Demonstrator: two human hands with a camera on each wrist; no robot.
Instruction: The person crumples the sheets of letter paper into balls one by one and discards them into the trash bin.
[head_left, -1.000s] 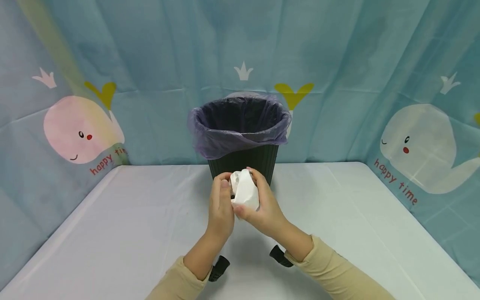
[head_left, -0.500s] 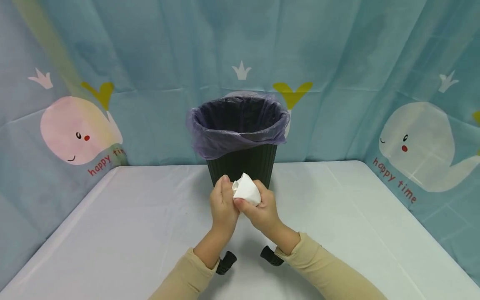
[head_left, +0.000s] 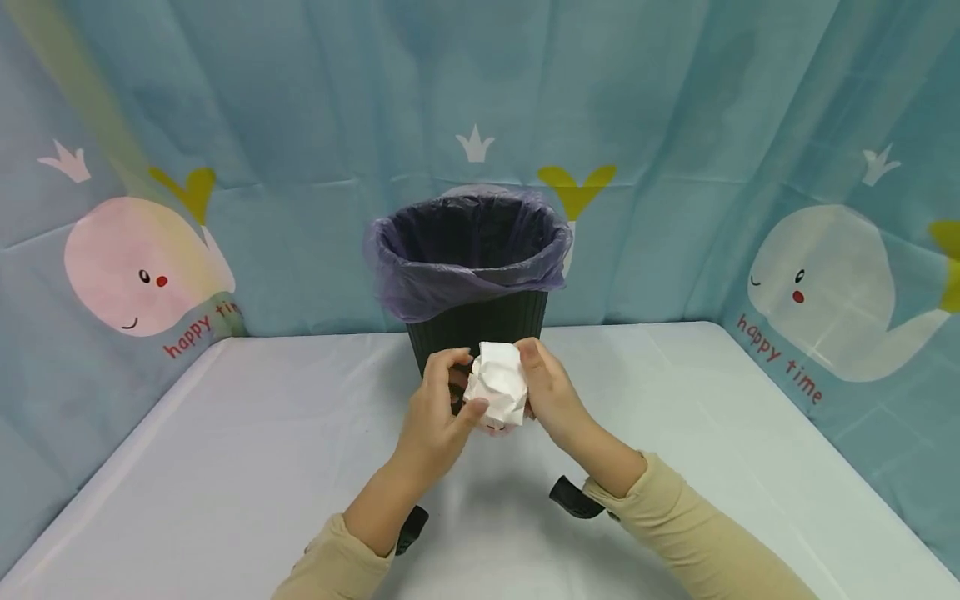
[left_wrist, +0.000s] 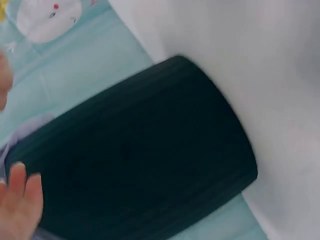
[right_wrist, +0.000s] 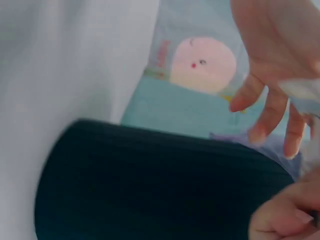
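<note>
A crumpled piece of white paper [head_left: 498, 385] is held between both hands in front of the bin in the head view. My right hand [head_left: 555, 392] grips its right side, thumb on the near face; in the right wrist view those fingers are curled. My left hand [head_left: 431, 417] touches the paper's lower left with the thumb. Its other fingers [left_wrist: 22, 200] are extended and spread, with a gap between them and the paper. A small patch of pinkish print shows under the paper's lower edge.
A dark ribbed waste bin [head_left: 480, 321] lined with a purple bag [head_left: 450, 292] stands upright at the back of the white table [head_left: 300, 433]. Behind and at both sides hangs a light blue curtain [head_left: 315, 250] with printed whales. Black straps [head_left: 576, 498] sit at the wrists.
Squeezed small between both hands half a second ago, the paper now shows a larger face. The left hand's fingers have spread away, and the forearms have moved apart.
</note>
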